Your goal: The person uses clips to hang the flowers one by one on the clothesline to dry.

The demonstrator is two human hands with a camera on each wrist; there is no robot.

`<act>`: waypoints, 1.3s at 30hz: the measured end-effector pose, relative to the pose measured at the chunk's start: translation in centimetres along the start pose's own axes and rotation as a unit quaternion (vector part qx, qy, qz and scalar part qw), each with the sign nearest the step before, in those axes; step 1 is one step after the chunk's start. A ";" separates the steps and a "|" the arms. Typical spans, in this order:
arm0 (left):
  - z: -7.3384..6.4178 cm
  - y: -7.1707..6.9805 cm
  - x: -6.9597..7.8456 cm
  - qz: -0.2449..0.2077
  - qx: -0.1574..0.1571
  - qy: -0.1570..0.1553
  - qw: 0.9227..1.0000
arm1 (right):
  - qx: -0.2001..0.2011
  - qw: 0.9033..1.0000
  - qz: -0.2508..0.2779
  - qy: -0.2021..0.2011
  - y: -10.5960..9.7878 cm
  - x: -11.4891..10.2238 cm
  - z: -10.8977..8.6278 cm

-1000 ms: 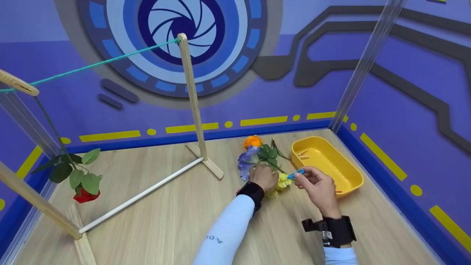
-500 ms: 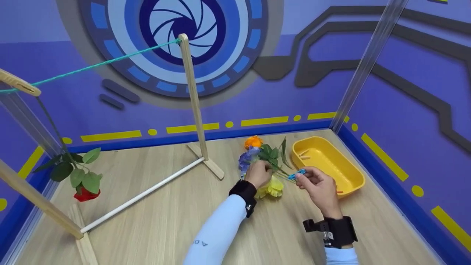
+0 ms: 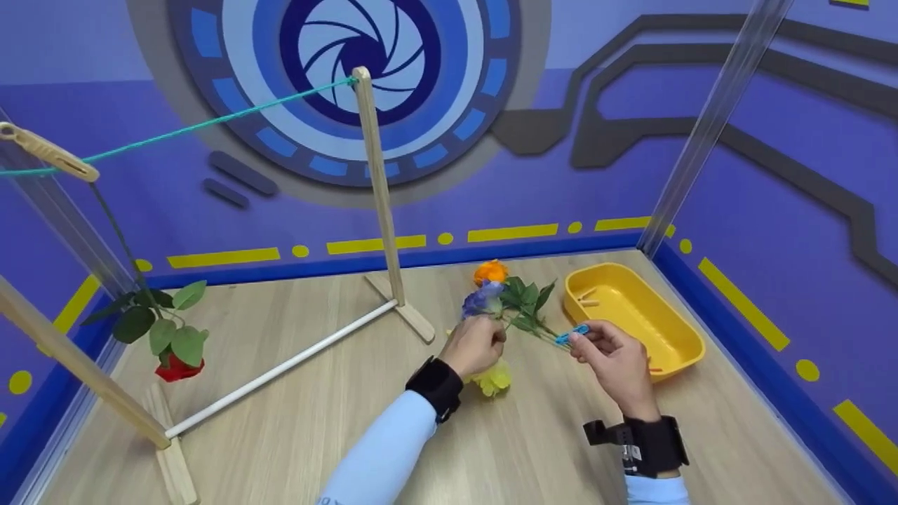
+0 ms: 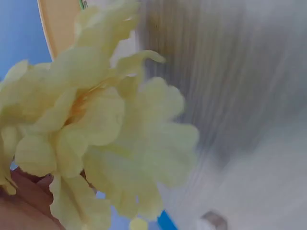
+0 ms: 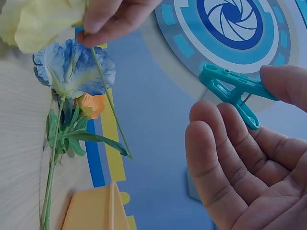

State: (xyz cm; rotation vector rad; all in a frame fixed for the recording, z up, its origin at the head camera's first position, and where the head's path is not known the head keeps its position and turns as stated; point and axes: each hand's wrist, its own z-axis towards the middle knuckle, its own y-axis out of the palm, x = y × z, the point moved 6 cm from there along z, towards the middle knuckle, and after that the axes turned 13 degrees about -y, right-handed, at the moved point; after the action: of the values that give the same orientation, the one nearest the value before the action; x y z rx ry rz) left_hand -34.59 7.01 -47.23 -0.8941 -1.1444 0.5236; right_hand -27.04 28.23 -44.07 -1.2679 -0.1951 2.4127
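My left hand [image 3: 476,345] pinches the thin green stem of a yellow flower [image 3: 493,379] just beneath its bloom, as the right wrist view shows. The ruffled petals of that bloom fill much of the left wrist view. With thumb and fingers, my right hand [image 3: 617,361] pinches a blue clothespin [image 5: 230,88] beside the yellow bin. In the head view the clothespin lies in front of green stems. A blue-purple flower [image 3: 480,299] and an orange flower [image 3: 490,272] with green leaves lie on the table beyond the left hand.
At the right stands a yellow bin [image 3: 642,326] with small wooden pegs inside. A wooden post [image 3: 379,182] and a white rod [image 3: 280,369] belong to a frame carrying a green cord [image 3: 217,120]. From it hangs a red rose [image 3: 179,366], clipped by a wooden clothespin [image 3: 52,153].
My left hand has drawn the yellow flower leftward and toward me, away from the right hand and the other flowers. The right hand keeps its hold on the clothespin nearly in place.
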 end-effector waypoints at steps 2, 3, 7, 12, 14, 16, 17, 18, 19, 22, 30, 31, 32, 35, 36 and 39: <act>-0.7 -0.5 0.0 0.014 -0.006 0.011 1.000 | -0.001 1.000 0.000 0.004 0.0 0.1 0.0; -1.0 -0.7 0.0 0.021 -0.008 0.015 1.000 | -0.002 1.000 0.000 0.005 0.1 0.1 0.0; -2.4 -1.9 -0.2 0.049 -0.011 0.028 0.998 | -0.003 1.000 0.002 0.004 0.1 0.0 0.0; -3.8 -3.4 -0.8 0.083 0.007 0.045 0.995 | 0.000 1.000 0.001 0.002 0.0 0.0 0.0; -4.3 -3.8 -1.1 0.098 0.020 0.052 0.994 | 0.001 1.000 0.002 0.000 0.0 0.0 0.0; -5.0 -4.2 -1.5 0.111 0.035 0.057 0.992 | 0.000 1.000 0.002 -0.002 0.0 -0.1 0.0; -5.4 -4.3 -1.7 0.118 0.043 0.059 0.990 | -0.001 1.000 0.002 -0.002 0.0 -0.1 0.0; -5.8 -4.5 -1.9 0.124 0.049 0.059 0.989 | -0.001 1.000 0.000 -0.002 0.0 -0.1 0.0; -6.2 -4.6 -2.1 0.127 0.054 0.059 0.989 | -0.001 1.000 -0.002 -0.003 0.0 -0.1 0.0; -7.4 -4.9 -2.9 0.143 0.066 0.053 0.986 | -0.003 1.000 -0.004 -0.001 0.1 -0.2 -0.1; -9.9 -5.2 -5.1 0.188 0.076 0.018 0.979 | -0.004 1.000 -0.001 -0.001 0.2 -0.2 -0.1; -10.1 -5.2 -5.4 0.193 0.077 0.015 0.978 | -0.005 1.000 -0.001 -0.001 0.2 -0.2 -0.1; -10.2 -5.1 -5.6 0.199 0.081 0.012 0.977 | -0.006 1.000 0.000 -0.001 0.2 -0.2 -0.1; -10.7 -5.1 -6.3 0.216 0.090 -0.001 0.972 | -0.007 1.000 -0.002 0.000 0.2 -0.2 -0.2; -10.8 -5.2 -6.4 0.220 0.095 -0.005 0.971 | -0.007 1.000 -0.001 0.001 0.2 -0.2 -0.2; -11.1 -5.5 -6.6 0.231 0.110 -0.013 0.967 | -0.006 1.000 -0.001 0.002 0.2 -0.2 -0.1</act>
State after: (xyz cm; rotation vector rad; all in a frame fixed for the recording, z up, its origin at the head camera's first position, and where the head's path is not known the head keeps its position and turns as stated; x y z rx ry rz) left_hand -27.00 -4.79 -47.89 -0.9614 -0.8769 1.0259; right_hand -26.89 28.00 -44.07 -1.2759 -0.2104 2.4112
